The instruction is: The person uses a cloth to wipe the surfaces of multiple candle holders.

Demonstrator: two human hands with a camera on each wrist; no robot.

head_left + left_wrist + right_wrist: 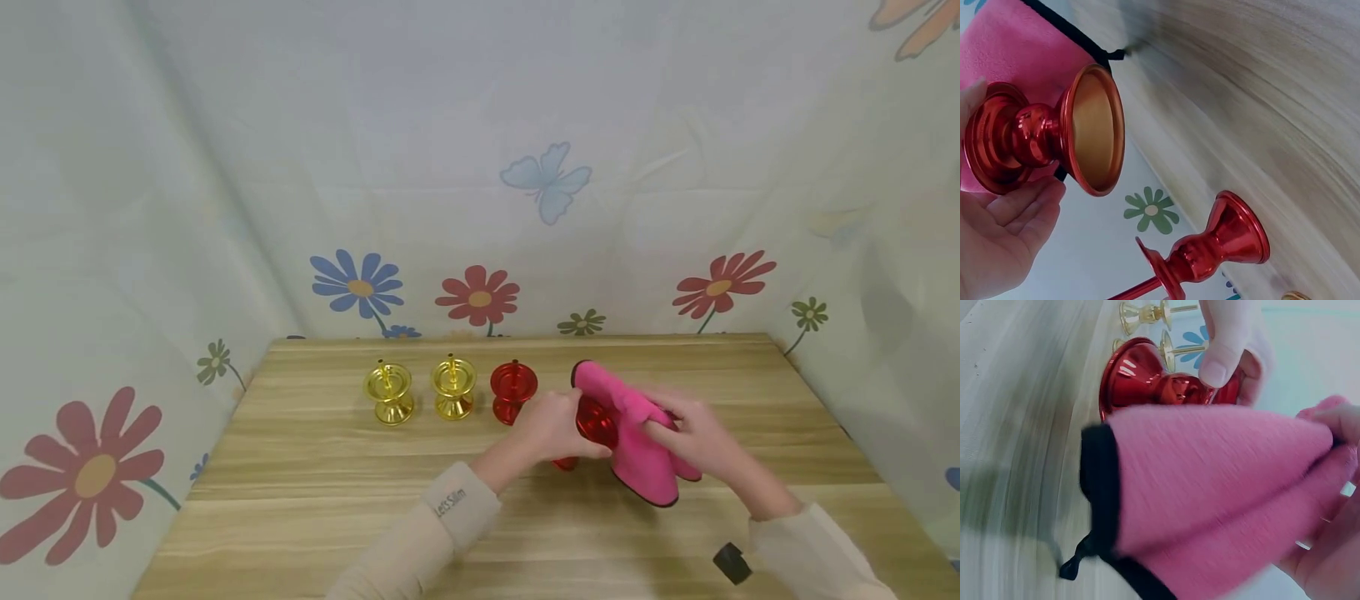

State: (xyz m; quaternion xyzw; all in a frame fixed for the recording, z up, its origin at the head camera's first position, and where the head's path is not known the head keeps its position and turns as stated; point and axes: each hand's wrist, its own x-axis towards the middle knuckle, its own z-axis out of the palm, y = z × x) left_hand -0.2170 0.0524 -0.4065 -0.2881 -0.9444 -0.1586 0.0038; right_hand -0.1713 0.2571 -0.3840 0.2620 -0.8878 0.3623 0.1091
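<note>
In the head view my left hand [551,427] grips a shiny red candle holder [597,422], tilted on its side above the table. The left wrist view shows the hollow, gold-toned underside of its flared base [1096,131], with thumb and fingers around the dish end. My right hand [699,435] pinches a bunched pink cloth [647,462] with black edging. The cloth drapes against the held holder and hides part of it. A second red candle holder [513,385] stands upright just behind the left hand.
Two gold candle holders, one at the far left [388,390] and one beside it [453,385], stand upright in line with the red one. All rest on a wood-grain table [337,508]. A flower-printed curtain [420,208] closes off the back. A small black object [731,563] shows by the right sleeve.
</note>
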